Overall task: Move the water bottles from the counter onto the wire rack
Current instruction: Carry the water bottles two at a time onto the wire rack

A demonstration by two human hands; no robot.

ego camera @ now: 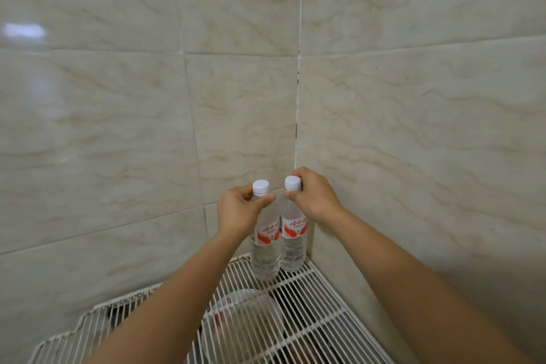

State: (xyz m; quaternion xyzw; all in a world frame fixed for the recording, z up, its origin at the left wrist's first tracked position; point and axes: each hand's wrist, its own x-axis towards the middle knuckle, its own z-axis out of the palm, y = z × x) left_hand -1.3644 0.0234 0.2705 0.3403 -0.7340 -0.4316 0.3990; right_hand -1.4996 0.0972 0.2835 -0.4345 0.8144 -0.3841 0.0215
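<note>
Upright on rack (320, 309): two hand-held bottles (266, 248).

Tiled walls (413, 127) hem bottles (266, 257) in; rack (319, 313) front open.

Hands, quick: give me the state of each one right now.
Left hand: closed around the neck of the left water bottle.
Right hand: closed around the neck of the right water bottle, just under its cap.

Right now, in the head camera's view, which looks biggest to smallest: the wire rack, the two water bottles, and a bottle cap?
1. Wire rack, largest by far.
2. Left water bottle and right water bottle: alike, not ranked.
3. White cap on the left bottle, smallest.
</note>
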